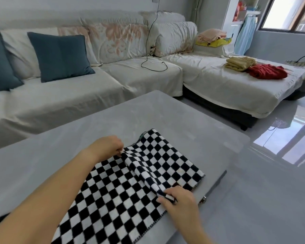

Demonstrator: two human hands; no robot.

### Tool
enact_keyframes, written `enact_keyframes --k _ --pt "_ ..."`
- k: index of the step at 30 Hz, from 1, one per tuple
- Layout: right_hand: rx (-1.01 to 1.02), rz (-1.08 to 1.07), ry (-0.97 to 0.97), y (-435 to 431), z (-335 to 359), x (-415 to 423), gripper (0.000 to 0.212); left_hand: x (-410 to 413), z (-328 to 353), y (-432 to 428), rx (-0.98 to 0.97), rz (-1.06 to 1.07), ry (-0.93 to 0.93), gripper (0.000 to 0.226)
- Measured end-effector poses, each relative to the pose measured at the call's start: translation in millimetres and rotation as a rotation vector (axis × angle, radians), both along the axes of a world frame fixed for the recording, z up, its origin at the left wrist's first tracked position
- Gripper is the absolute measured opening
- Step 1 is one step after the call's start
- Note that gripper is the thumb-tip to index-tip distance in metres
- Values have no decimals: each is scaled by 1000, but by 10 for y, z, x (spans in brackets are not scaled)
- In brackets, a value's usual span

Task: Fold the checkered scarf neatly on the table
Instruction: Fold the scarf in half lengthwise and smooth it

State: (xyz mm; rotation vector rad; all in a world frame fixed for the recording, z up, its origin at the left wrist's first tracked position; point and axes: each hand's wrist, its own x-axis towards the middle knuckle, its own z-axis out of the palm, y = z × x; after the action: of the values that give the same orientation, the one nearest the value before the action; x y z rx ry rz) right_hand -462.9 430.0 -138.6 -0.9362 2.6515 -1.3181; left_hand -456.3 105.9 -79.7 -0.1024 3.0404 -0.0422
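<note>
both hands — left hand (108,147), right hand (179,199) — pinching scarf (113,191)

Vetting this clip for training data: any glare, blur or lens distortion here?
Head view: daylight from the window glares off the glossy floor; the head view's wide-angle lens bows the sofa and table edges; the checkered scarf is fairly sharp, shadows soft.

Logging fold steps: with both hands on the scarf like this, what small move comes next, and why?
Probably lay the pinched ridge over flat: the left hand and right hand each pinch an edge of the checkered scarf, and the fold between them stands raised off the table.
</note>
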Motion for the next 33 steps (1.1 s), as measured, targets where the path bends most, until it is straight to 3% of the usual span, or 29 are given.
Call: enact_keyframes --k 3,7,17,19,22,24,28,31,33 --pt "47 40 177 -50 -57 147 48 146 -12 -36 -61 -36 -19 11" --pt "51 104 237 -138 -57 254 21 303 -13 -139 -109 -48 30 12" --pt "155 282 298 -297 -147 541 34 871 -189 -259 -200 -33 -105 13" --pt "185 301 326 -288 -163 580 46 925 -240 -228 -140 25 -132 23" --pt "179 317 343 -264 -198 610 55 952 -305 -121 81 234 -22 45" --pt "317 339 355 -286 -214 611 60 972 -383 -46 164 305 14 59" --pt "588 361 309 -324 -251 598 67 1011 -552 76 215 318 -77 80" --pt "644 382 247 -314 -266 627 70 1000 -659 117 205 323 -95 103" --pt "630 374 262 -315 -298 644 71 1001 -723 107 192 330 -85 106"
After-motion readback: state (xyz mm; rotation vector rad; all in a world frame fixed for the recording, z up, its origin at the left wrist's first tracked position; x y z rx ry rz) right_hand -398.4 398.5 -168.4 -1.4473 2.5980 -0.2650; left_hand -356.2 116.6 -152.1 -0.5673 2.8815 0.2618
